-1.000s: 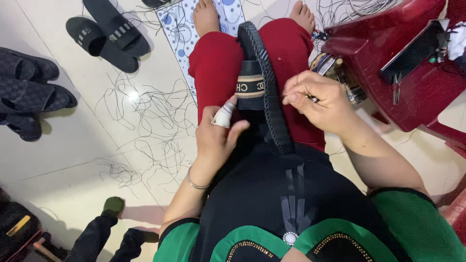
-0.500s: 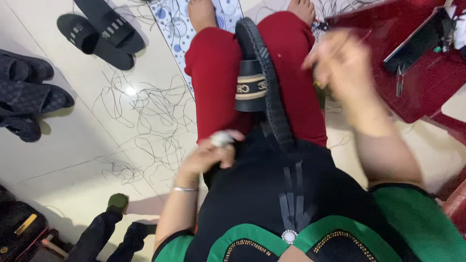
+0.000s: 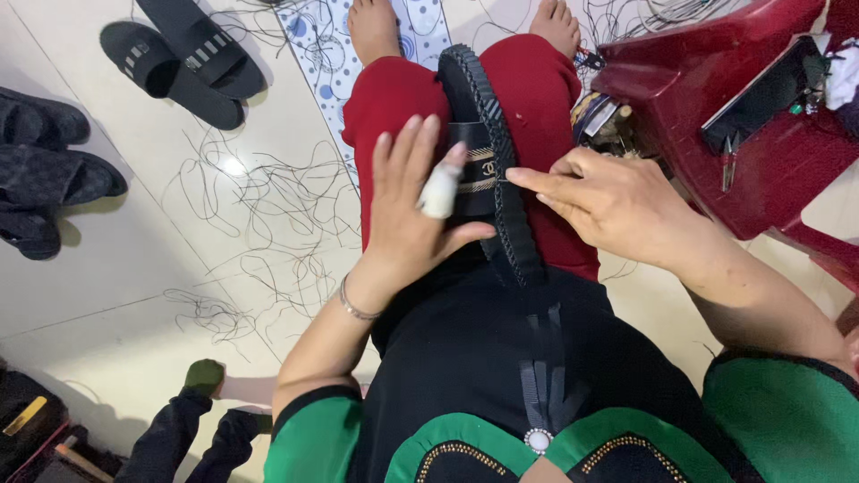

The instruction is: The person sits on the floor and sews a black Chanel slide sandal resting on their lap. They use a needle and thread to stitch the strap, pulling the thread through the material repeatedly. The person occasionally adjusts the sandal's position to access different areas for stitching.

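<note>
A: Where is the black slide sandal with the ribbed sole edge and gold-striped strap (image 3: 488,170) placed?

B: It is laid on the lap, across red-trousered knees. The left hand (image 3: 407,210) is spread flat over the strap, fingers extended, nothing clasped; one finger is wrapped in white tape (image 3: 440,190).

A: And the right hand (image 3: 608,201)?

B: Fingertips are pinched together at the sole edge. What is pinched cannot be told; too small.

A: Surroundings?

B: Loose black threads (image 3: 268,206) are scattered on the pale tiled floor (image 3: 107,295). A pair of black slides (image 3: 183,58) is seen at upper left, a dark red plastic stool (image 3: 743,116) at right.
</note>
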